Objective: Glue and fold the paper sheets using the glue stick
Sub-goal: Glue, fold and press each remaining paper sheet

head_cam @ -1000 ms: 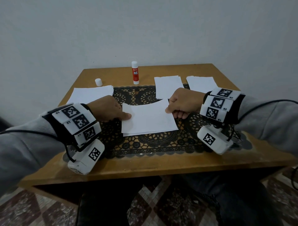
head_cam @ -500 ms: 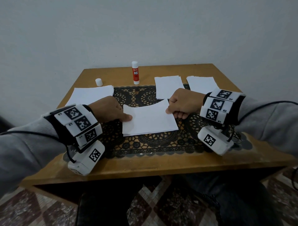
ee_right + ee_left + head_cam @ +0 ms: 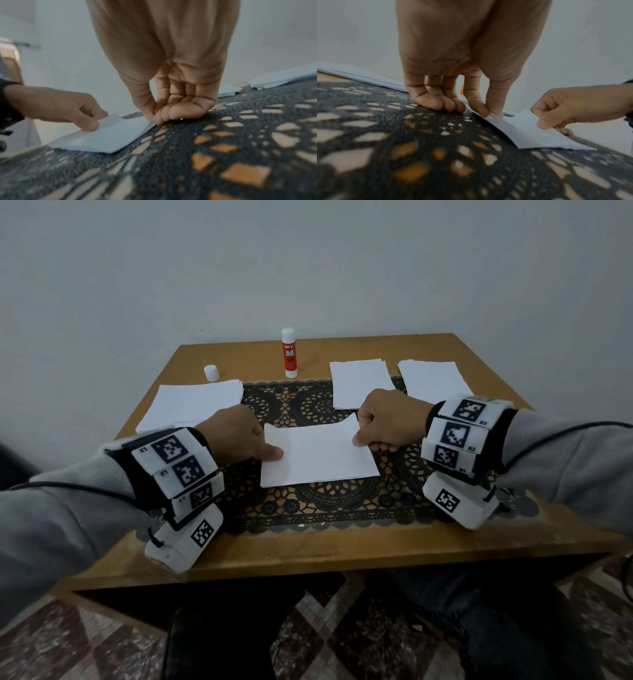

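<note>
White cap [image 3: 211, 372] sits near glue stick [image 3: 289, 353], seemingly uncapped

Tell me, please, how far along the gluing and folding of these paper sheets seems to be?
Done: two white pieces lie at the far right, apparently finished. The glue stick stands uncapped, its cap apart. In hand: the left hand and right hand pinch opposite edges of the folded sheet on the mat. Left: the stack at far left.

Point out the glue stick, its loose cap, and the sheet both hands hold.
glue stick [image 3: 289, 356]: head view, on its red label.
cap [image 3: 211, 373]: head view, on its side wall.
sheet [image 3: 318, 455]: head view, on its bare middle.
</note>
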A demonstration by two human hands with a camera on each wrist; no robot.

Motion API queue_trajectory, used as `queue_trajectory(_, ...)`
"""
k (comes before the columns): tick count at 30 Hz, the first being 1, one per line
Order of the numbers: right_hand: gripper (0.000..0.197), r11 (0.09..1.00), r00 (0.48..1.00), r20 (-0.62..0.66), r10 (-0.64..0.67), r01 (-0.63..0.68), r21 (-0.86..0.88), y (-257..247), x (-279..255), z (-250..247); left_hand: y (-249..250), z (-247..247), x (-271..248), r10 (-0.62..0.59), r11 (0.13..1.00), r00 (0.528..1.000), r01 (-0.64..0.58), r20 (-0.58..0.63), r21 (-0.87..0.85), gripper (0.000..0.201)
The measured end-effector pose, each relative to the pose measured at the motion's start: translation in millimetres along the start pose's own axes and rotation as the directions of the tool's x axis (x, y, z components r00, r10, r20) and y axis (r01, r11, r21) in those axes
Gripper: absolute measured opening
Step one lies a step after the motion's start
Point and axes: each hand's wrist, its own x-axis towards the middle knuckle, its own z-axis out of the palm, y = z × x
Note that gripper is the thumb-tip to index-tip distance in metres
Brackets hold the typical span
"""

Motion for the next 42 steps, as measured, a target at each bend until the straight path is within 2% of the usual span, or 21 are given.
queue_trajectory(5, 0.032, 0.958, 0.997, -0.061, -0.051, 0.031, -0.286, -2, 0, 1, 5, 0, -5, 0.038, 0.990, 0.998, -0.032, -0.041, 0.137, 0.032)
queue_trajectory(7, 0.030, 0.915, 0.989, -0.121, -0.087, 0.031, -0.402, -4, -7, 4, 7, 2, -11, 0.104, 0.969, 0.990, -0.081, -0.091, 0.232, 0.046)
queue_trajectory(9, 0.022, 0.853, 0.974, -0.118, -0.192, 0.106, -0.512, -14, -21, 11, 9, 6, -17, 0.220, 0.911, 0.973, -0.181, -0.066, 0.370, 0.071)
queue_trajectory(11, 0.039, 0.791, 0.963, 0.050, -0.264, 0.246, -0.561, -27, -37, 22, 11, 11, -23, 0.244, 0.823, 0.963, -0.266, 0.111, 0.502, 0.082)
queue_trajectory(13, 0.070, 0.785, 0.931, 0.296, -0.215, 0.345, -0.515, -42, -54, 32, 9, 13, -24, 0.153, 0.808, 0.946, -0.286, 0.286, 0.515, 0.082)
queue_trajectory(14, 0.081, 0.779, 0.901, 0.392, -0.184, 0.377, -0.501, -46, -60, 35, 7, 13, -23, 0.121, 0.816, 0.934, -0.286, 0.335, 0.502, 0.083)
queue_trajectory(16, 0.090, 0.748, 0.866, 0.479, -0.144, 0.412, -0.521, -44, -66, 37, 3, 10, -23, 0.098, 0.819, 0.924, -0.286, 0.370, 0.498, 0.086)
queue_trajectory(21, 0.097, 0.766, 0.918, 0.395, -0.008, 0.260, -0.588, -26, -55, 26, 0, 12, -26, 0.124, 0.811, 0.920, -0.310, 0.371, 0.496, 0.088)
queue_trajectory(23, 0.098, 0.767, 0.912, 0.410, -0.013, 0.272, -0.582, -28, -59, 29, -1, 13, -25, 0.125, 0.817, 0.921, -0.306, 0.368, 0.489, 0.087)
queue_trajectory(27, 0.097, 0.749, 0.856, 0.511, -0.085, 0.393, -0.533, -36, -74, 37, 0, 13, -25, 0.121, 0.816, 0.920, -0.306, 0.372, 0.490, 0.089)
queue_trajectory(32, 0.093, 0.813, 0.919, 0.395, 0.005, 0.227, -0.536, -25, -49, 16, 0, 11, -28, 0.135, 0.818, 0.918, -0.315, 0.372, 0.481, 0.086)
queue_trajectory(34, 0.094, 0.801, 0.923, 0.386, 0.004, 0.228, -0.554, -26, -48, 20, 0, 12, -29, 0.135, 0.816, 0.916, -0.319, 0.377, 0.482, 0.087)
queue_trajectory(37, 0.089, 0.801, 0.901, 0.432, -0.041, 0.288, -0.524, -32, -49, 28, 0, 11, -29, 0.125, 0.822, 0.919, -0.307, 0.373, 0.480, 0.086)
queue_trajectory(42, 0.074, 0.835, 0.934, 0.356, -0.020, 0.211, -0.508, -20, -22, 13, 2, 11, -31, 0.124, 0.834, 0.919, -0.301, 0.375, 0.462, 0.086)
